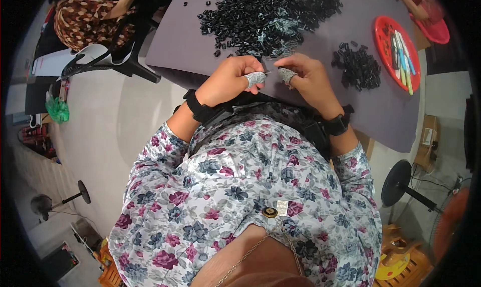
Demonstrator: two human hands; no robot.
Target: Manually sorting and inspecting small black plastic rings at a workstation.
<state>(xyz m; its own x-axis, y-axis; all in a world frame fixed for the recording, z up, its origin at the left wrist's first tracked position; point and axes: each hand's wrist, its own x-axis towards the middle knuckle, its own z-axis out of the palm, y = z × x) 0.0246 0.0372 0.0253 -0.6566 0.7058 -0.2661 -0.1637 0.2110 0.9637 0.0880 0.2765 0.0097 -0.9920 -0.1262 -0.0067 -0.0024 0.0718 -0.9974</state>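
Observation:
Both hands are raised close together at the table's near edge, in front of my body. My left hand (235, 79) is closed in a pinch, and a small dark piece (267, 72) pokes out at its fingertips. A grey wrap (255, 78) covers the left thumb. Facing it across a narrow gap, my right hand (309, 81) has its fingers curled toward the thumb, which wears a similar grey wrap (286, 75). What the right fingertips hold, if anything, is too small to make out. Just beyond lies a big heap of small black pieces (250, 21).
Pale thin scraps (285, 26) lie on the heap. A smaller black pile (356, 66) and a red tray (383, 26) with several pen-like tools stand right on the grey table (391, 116). Other people sit at far left and far right. A dark chair (135, 61) stands left.

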